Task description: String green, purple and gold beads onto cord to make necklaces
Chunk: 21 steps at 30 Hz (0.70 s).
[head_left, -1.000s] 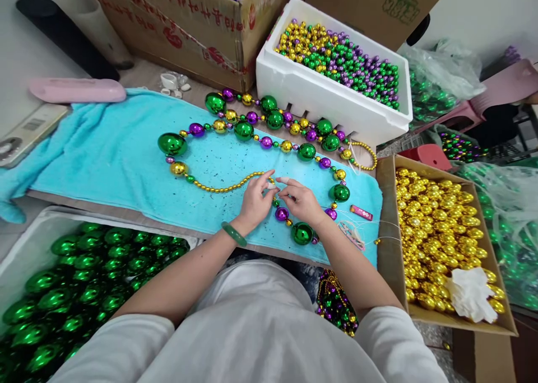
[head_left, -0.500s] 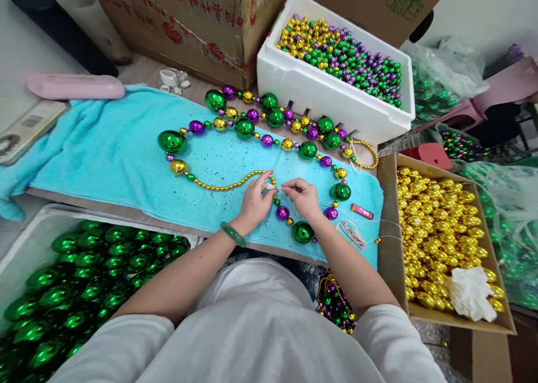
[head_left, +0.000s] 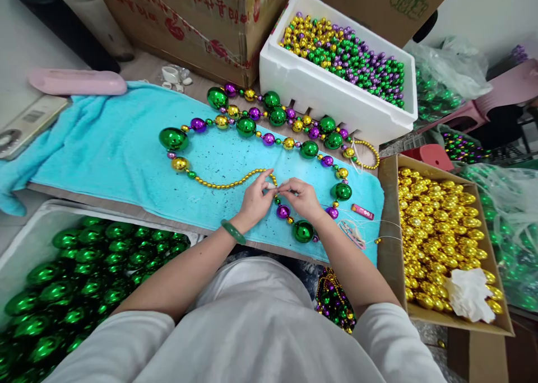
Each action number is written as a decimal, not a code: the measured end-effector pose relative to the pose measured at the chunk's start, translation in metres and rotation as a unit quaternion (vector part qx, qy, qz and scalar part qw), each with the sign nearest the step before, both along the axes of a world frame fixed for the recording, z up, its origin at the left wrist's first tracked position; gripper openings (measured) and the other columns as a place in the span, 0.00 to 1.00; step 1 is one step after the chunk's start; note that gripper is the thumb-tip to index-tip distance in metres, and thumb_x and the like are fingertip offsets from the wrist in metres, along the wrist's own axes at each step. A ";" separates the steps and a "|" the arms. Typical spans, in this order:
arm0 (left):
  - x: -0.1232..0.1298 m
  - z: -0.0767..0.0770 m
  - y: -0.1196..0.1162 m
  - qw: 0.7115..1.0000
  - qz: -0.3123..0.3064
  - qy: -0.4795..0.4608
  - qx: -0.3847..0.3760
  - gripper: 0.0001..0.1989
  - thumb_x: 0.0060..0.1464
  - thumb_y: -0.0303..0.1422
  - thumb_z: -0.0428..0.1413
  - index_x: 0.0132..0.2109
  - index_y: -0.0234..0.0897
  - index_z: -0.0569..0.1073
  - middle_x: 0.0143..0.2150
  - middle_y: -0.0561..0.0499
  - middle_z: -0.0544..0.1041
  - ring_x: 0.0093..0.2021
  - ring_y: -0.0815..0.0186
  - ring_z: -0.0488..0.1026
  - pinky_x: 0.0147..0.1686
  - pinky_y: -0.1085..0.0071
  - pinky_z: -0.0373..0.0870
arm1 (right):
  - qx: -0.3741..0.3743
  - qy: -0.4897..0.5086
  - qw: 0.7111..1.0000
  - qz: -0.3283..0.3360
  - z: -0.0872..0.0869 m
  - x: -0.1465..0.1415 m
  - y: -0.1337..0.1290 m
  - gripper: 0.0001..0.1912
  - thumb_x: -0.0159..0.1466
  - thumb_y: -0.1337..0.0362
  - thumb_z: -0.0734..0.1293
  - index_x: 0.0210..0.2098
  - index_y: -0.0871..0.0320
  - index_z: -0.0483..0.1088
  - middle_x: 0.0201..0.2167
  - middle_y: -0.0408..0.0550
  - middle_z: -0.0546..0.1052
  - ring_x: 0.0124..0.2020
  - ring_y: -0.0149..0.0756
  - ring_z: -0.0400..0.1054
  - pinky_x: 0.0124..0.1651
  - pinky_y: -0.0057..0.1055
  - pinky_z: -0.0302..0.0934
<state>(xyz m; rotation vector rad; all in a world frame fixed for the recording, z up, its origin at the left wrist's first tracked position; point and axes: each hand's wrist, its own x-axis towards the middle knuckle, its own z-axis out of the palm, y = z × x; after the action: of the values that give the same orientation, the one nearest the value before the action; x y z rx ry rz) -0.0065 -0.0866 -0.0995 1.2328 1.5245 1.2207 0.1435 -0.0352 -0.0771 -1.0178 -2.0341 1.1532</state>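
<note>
A strand of green, purple and gold beads [head_left: 246, 127] loops over the turquoise towel [head_left: 138, 148], with a run of small gold beads [head_left: 218, 186] leading up to my hands. My left hand [head_left: 257, 201], with a green bangle at its wrist, is pinched at the strand, a white wrap on one finger. My right hand [head_left: 303, 197] is pinched too, its fingertips meeting those of my left hand. What lies between the fingertips is too small to make out. A purple bead [head_left: 283, 211] and a large green bead [head_left: 302, 232] lie just below.
Behind the towel stands a white foam box [head_left: 336, 86] of small beads. A carton of gold beads [head_left: 441, 237] is at the right, a tub of green beads [head_left: 90, 234] at the lower left. A pink lighter [head_left: 362, 211] and white cord [head_left: 352, 233] lie on the towel.
My right hand has moved slightly left, closing the small gap between the fingertips of both hands. The strand lies as before.
</note>
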 end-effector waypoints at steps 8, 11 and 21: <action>-0.002 0.001 -0.006 0.988 -0.014 0.144 0.049 0.27 0.53 0.26 0.57 0.61 0.37 0.67 0.37 0.50 0.80 0.45 0.59 0.71 0.51 0.61 0.65 | -0.146 -0.039 0.976 -0.158 -0.010 -0.006 0.000 0.04 0.53 0.68 0.69 0.29 0.58 0.76 0.26 0.43 0.75 0.28 0.31 0.67 0.36 0.29 0.62; -0.003 0.000 -0.009 0.976 -0.017 0.200 0.080 0.26 0.55 0.26 0.55 0.61 0.36 0.66 0.37 0.50 0.80 0.43 0.58 0.71 0.49 0.61 0.66 | -0.155 -0.067 0.972 -0.164 -0.009 -0.007 -0.001 0.07 0.54 0.68 0.68 0.33 0.58 0.77 0.24 0.41 0.74 0.27 0.32 0.66 0.35 0.29 0.62; -0.004 -0.003 -0.009 0.938 -0.037 0.313 0.144 0.23 0.61 0.29 0.49 0.63 0.34 0.65 0.38 0.47 0.80 0.41 0.57 0.69 0.45 0.60 0.66 | -0.064 -0.213 0.974 -0.031 0.011 -0.005 0.005 0.08 0.59 0.72 0.65 0.30 0.59 0.77 0.31 0.48 0.77 0.35 0.35 0.69 0.44 0.32 0.61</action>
<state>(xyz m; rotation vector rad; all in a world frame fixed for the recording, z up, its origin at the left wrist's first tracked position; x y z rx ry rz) -0.0106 -0.0959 -0.1022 1.9955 1.7501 1.0793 0.1390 -0.0303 -0.0663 -1.4886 -2.2515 1.1158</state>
